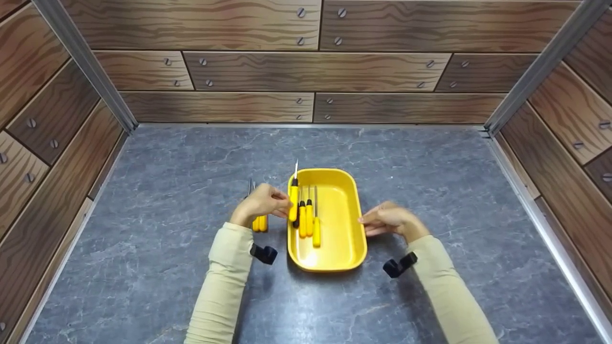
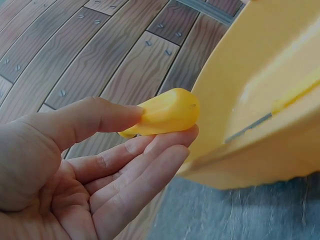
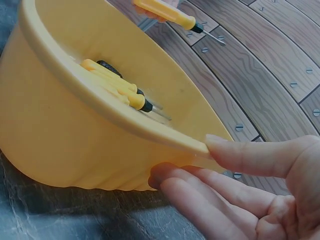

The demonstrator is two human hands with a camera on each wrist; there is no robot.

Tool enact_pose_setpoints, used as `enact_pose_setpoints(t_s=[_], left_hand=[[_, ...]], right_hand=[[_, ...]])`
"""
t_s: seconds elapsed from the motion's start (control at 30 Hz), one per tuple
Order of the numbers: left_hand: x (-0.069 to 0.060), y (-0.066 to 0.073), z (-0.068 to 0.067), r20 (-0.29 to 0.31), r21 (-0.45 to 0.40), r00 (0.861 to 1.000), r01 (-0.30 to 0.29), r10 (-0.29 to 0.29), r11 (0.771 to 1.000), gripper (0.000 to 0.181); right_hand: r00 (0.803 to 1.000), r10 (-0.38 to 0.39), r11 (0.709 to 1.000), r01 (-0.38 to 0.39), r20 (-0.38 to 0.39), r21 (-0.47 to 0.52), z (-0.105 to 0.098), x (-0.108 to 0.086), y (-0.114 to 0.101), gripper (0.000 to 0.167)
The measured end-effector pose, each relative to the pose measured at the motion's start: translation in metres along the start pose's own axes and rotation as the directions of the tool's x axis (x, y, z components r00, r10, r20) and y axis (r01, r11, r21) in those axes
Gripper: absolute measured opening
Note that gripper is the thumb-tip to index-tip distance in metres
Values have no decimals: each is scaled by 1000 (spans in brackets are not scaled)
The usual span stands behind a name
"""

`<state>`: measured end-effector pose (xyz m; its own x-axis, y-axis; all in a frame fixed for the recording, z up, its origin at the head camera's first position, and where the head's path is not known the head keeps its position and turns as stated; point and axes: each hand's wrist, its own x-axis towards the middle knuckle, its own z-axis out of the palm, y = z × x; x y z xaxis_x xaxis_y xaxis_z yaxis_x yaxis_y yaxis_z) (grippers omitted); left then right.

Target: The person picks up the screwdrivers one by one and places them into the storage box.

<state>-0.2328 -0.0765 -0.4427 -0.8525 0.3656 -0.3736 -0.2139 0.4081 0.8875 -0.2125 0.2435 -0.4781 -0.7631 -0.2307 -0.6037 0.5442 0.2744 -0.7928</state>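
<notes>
My left hand [image 1: 263,203] pinches a yellow-handled screwdriver [image 1: 293,203] between thumb and fingers, over the left rim of a yellow bin [image 1: 338,215]. In the left wrist view only the rounded end of its handle [image 2: 172,111] shows; the right wrist view shows its flat blade tip [image 3: 216,38], pointing away. Inside the bin, several yellow-handled screwdrivers [image 1: 309,220] lie side by side on the left. On the right, my right hand [image 1: 389,220] grips the bin's wall, thumb on the rim [image 3: 195,148] and fingers against the outside.
More yellow-handled tools [image 1: 260,223] lie on the grey marbled surface [image 1: 167,215] left of the bin, partly hidden by my left hand. Wood-patterned panels [image 1: 315,71] enclose the back and both sides. Black wrist mounts [image 1: 264,253] sit on both sleeves.
</notes>
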Motion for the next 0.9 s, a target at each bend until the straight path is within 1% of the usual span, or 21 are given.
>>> enact_pose_setpoints(t_s=[0.17,0.3,0.47,0.63,0.8,0.9], left_hand=[[2,4,4,20,-16,1000,-7,8,1000,25],[3,7,6,30,-10,999,-13,13,1000,25],[6,10,10,42,20,999,-6,5,1000,25],[11,13,17,47,48,999,2,-5,999,24],[18,21,26,53,60,999,8,-11,998,23],[22,24,31,70,69,998,-6,1,998,24]], right_hand=[[1000,-1,1000,1,2,3,-1,0,1,28],[1000,-2,1000,2,1,-4,0,0,1,29],[1000,-3,1000,3,3,-20,0,-1,0,26],[1000,-5,1000,5,3,-16,0,0,0,22],[1000,-3,1000,3,-7,-21,0,0,1,29],[1000,-5,1000,5,-7,-25,0,0,1,32]])
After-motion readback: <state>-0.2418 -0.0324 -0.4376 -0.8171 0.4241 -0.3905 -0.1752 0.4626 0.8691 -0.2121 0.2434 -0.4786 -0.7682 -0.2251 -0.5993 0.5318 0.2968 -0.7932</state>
